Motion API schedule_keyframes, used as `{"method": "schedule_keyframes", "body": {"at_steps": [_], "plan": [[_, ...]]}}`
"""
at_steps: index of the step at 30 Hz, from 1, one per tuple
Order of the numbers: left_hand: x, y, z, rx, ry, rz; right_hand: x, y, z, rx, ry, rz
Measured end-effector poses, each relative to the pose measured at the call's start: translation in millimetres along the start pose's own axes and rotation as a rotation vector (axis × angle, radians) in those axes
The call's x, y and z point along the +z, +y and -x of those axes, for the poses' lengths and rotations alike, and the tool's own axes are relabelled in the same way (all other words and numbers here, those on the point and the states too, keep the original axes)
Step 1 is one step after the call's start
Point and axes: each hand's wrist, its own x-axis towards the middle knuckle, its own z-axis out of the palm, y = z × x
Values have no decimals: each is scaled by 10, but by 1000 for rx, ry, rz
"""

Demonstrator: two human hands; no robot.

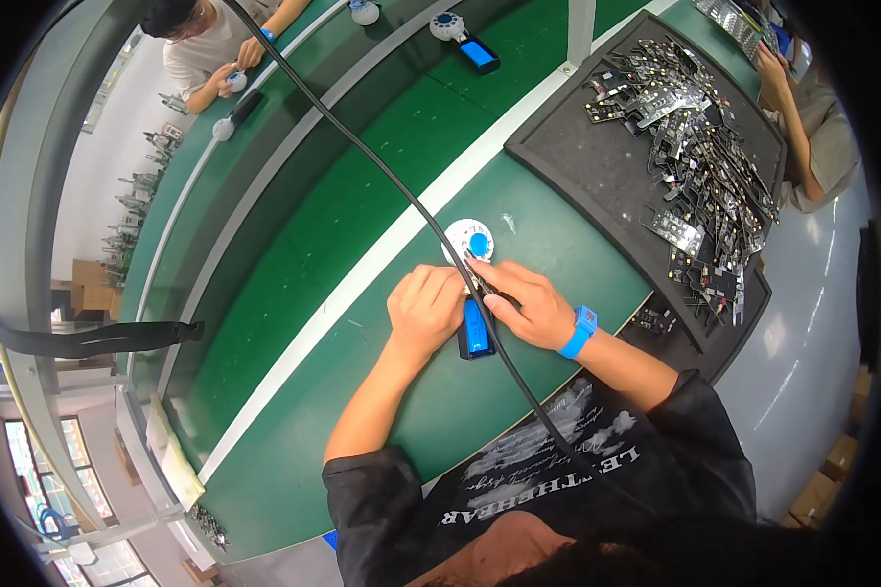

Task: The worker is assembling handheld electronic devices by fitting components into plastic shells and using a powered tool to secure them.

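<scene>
On the green bench in front of me lies a small device with a black body, a blue panel and a white round head with a blue centre. My left hand is closed at the device's left side, its fingertips on the narrow part between head and body. From the right, my right hand grips the same narrow part with thumb and fingers, the index finger reaching toward the round head. The fingers and a black cable crossing the view hide the part between them. A blue band circles my right wrist.
A black tray to the right bears a heap of metal and circuit-board pieces. Beyond the white rail runs a green conveyor carrying a similar device. Co-workers sit at the far left and far right.
</scene>
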Motion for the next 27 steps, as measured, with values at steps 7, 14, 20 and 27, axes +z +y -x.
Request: {"method": "schedule_keyframes", "body": {"at_steps": [7, 14, 20, 27], "plan": [[-77, 9, -29, 77, -45, -82, -114, -60, -3, 53, -98, 30], [-78, 100, -56, -115, -33, 85, -206, 152, 1, -132, -133, -110], [-98, 238, -98, -160, -104, 151, -468, -68, 31, 173, -372, -170], [30, -15, -338, 58, -170, 99, -508, 49, 23, 248, -442, -144]]}}
